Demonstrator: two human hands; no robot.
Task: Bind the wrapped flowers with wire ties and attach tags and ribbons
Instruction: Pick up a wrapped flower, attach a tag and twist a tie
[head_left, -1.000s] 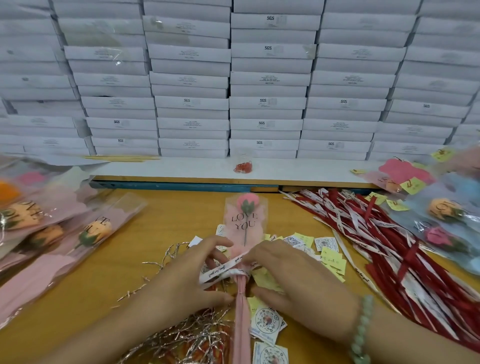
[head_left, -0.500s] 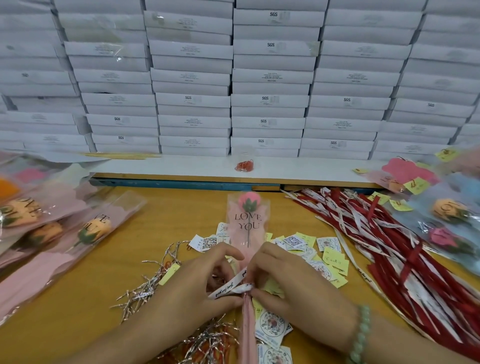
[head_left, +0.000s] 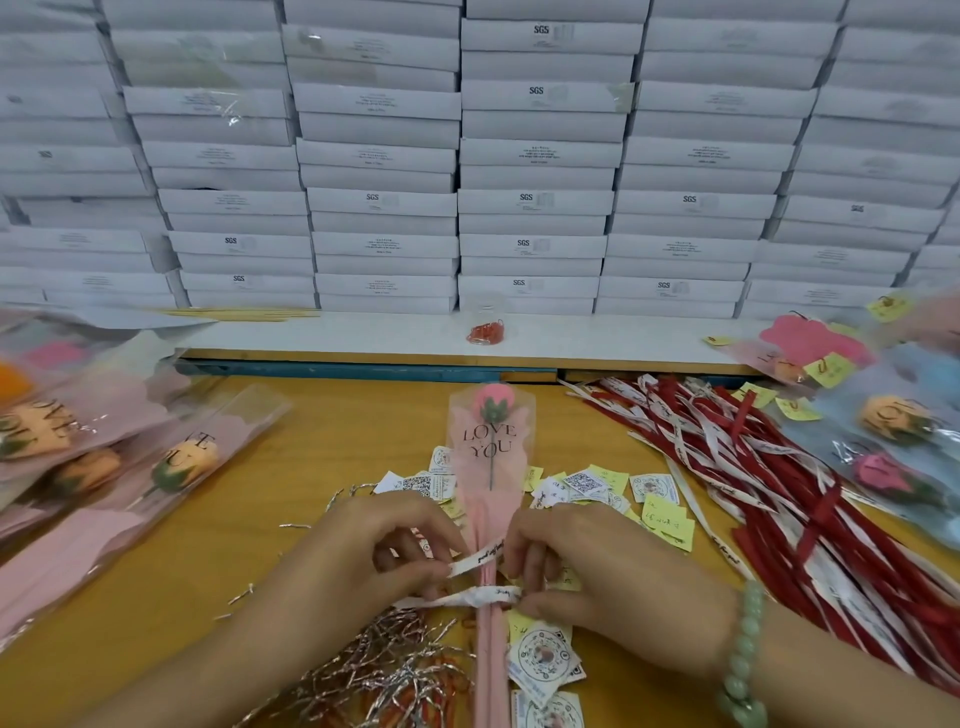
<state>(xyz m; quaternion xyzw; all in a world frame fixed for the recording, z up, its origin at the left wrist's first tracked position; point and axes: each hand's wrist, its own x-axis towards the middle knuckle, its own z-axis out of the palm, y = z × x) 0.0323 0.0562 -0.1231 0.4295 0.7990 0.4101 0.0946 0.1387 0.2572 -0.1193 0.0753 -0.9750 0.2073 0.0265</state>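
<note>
1. Nearest the person, a tangle of wire ties (head_left: 374, 670) and some round printed tags (head_left: 543, 660) are lying on the table (head_left: 337, 415) on either side of the pink stem. Whether a tie is already sitting under the ribbon cannot be told.
2. The left hand (head_left: 363, 561) is pinching one end of a white printed ribbon (head_left: 483, 596), with its fingers curled on it. The right hand (head_left: 613, 587) is pinching the other end at the stem, thumb and forefinger closed. The ribbon is looping round the stem, so the tying seems under way and the knot not yet finished.
3. The wrapped flower (head_left: 491, 452) is lying flat at the centre, its bloom pointing away. No tag is showing on it.
4. Farther left, more pink-wrapped flowers (head_left: 171, 462) are lying apparently unbound. On the far right, flowers with yellow tags (head_left: 893, 431) are looking finished, beside a heap of red and white ribbons (head_left: 779, 493). Much work appears to be remaining.
5. Stacked white boxes (head_left: 535, 156) are standing behind.
</note>
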